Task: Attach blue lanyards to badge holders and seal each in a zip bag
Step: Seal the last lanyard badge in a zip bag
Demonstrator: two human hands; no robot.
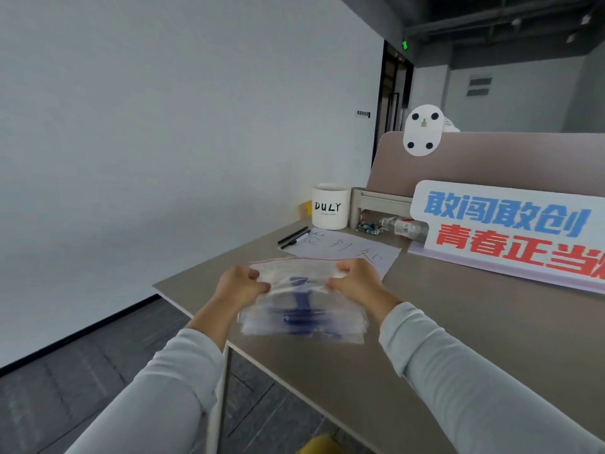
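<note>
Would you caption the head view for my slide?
Left hand and right hand pinch a zip bag holding a blue lanyard over the desk.

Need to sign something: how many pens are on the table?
2: the far pen and near pen lie together left of the handwritten sheet, near the white cup. Others may be hidden.

This is an office, with one desk (425, 322) set up as a sign-in point. The beige desk stands over grey carpet tiles (82, 371), with a plain white wall at 10 o'clock. At 1 o'clock a partition screen (523, 158) backs a slogan board (507, 231) in blue and red characters. At 12 o'clock lie a handwritten paper sign (347, 250) and black pens (293, 236), beside a white pot marked DULY (330, 206). Beyond, a green exit light (405, 45) glows above a dark doorway (393, 93).
</note>
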